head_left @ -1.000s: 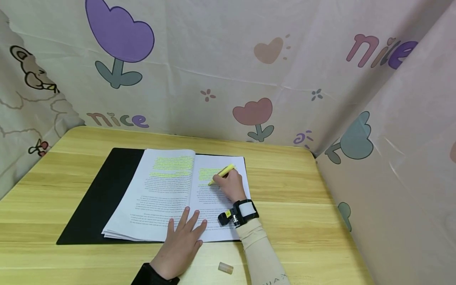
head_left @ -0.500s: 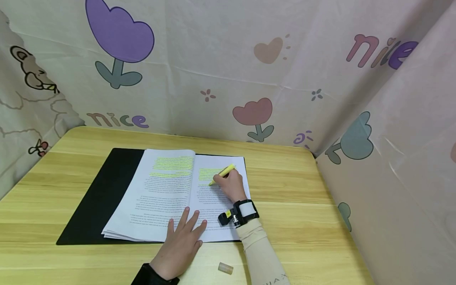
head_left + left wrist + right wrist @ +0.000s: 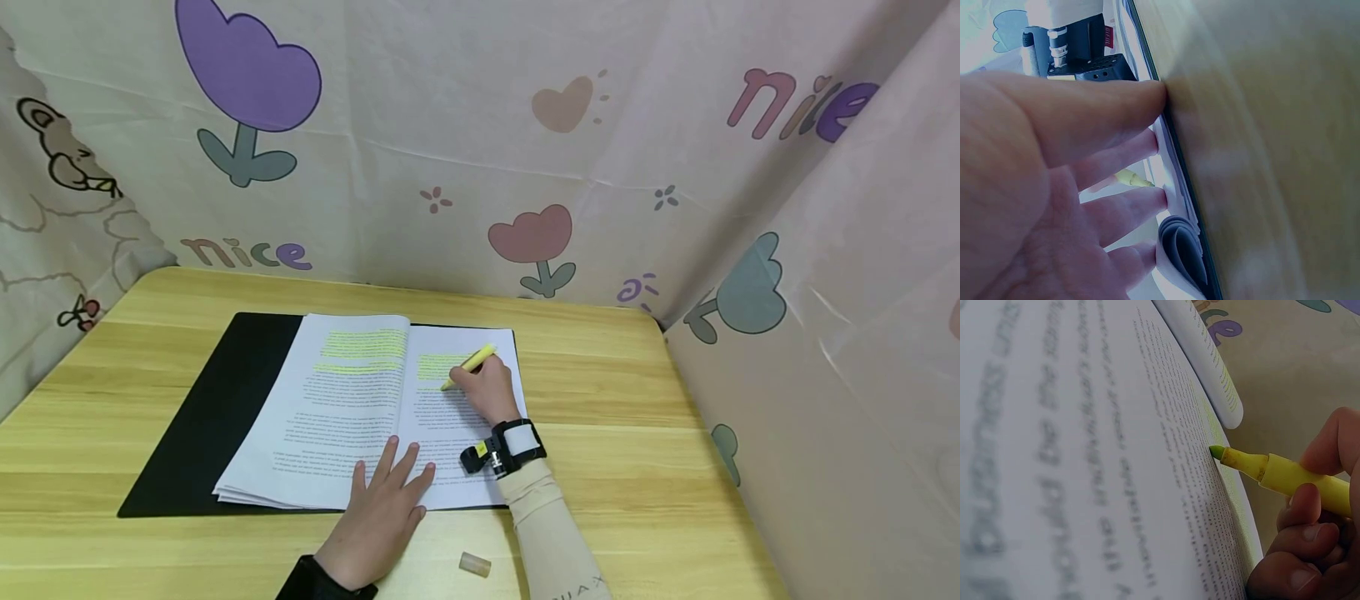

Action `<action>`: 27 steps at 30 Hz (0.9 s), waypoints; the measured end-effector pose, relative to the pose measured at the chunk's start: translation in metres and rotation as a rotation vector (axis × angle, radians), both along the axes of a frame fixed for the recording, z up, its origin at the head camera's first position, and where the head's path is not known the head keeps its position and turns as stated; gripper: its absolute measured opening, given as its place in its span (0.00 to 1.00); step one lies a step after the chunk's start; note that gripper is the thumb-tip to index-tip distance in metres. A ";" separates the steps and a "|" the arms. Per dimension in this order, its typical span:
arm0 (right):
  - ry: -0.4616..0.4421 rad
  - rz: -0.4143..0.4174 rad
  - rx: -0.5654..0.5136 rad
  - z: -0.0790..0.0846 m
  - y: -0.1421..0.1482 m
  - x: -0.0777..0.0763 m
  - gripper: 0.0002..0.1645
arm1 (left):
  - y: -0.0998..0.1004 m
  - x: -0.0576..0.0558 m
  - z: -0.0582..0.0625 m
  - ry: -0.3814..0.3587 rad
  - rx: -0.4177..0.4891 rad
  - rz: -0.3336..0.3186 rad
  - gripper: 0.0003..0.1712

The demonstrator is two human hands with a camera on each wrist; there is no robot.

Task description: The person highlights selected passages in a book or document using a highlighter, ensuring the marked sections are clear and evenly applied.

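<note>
My right hand [image 3: 487,390] pinches a yellow highlighter [image 3: 474,358] slantwise over the right page. Its green-tinted tip meets the printed lines in the right wrist view, where the highlighter [image 3: 1297,481] shows between thumb and fingers. The printed pages [image 3: 337,425] lie spread on a black folder [image 3: 202,433], with yellow marking over upper lines of both pages. Spread fingers of my left hand [image 3: 378,521] rest on the lower edge of the pages near the fold. In the left wrist view, the left hand [image 3: 1029,169] has its fingers extended at the paper's edge.
A small greyish cap [image 3: 475,564] lies on the wooden table [image 3: 600,392], between the left hand and the right forearm. Printed curtains [image 3: 420,125] stand behind the table and along its sides. The right wrist carries a strapped camera [image 3: 504,450].
The highlighter tip has crept slightly to the right along a line, with the right hand still gripping it. My left hand stays in place.
</note>
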State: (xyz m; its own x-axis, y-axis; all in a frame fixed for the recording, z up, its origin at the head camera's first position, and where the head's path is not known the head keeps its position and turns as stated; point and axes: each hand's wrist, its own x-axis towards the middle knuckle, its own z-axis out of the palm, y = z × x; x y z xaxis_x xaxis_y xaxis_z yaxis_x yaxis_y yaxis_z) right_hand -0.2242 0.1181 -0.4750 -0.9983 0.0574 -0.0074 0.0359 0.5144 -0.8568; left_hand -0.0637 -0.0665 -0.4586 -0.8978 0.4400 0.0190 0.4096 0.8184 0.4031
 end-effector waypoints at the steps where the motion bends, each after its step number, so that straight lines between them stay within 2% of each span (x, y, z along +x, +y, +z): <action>1: 0.002 0.000 0.002 0.000 0.000 0.000 0.13 | 0.000 0.000 0.000 0.000 0.000 0.000 0.25; 27: -0.009 -0.011 -0.006 0.001 0.003 -0.002 0.15 | 0.000 0.000 0.001 0.001 0.009 -0.003 0.25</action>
State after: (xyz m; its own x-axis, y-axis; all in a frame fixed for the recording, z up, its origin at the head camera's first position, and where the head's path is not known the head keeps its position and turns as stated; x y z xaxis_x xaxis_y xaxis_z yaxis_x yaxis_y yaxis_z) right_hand -0.2264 0.1216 -0.4736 -0.9975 0.0686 -0.0171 0.0497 0.5084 -0.8597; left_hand -0.0635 -0.0662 -0.4574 -0.8962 0.4429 0.0239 0.4129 0.8133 0.4099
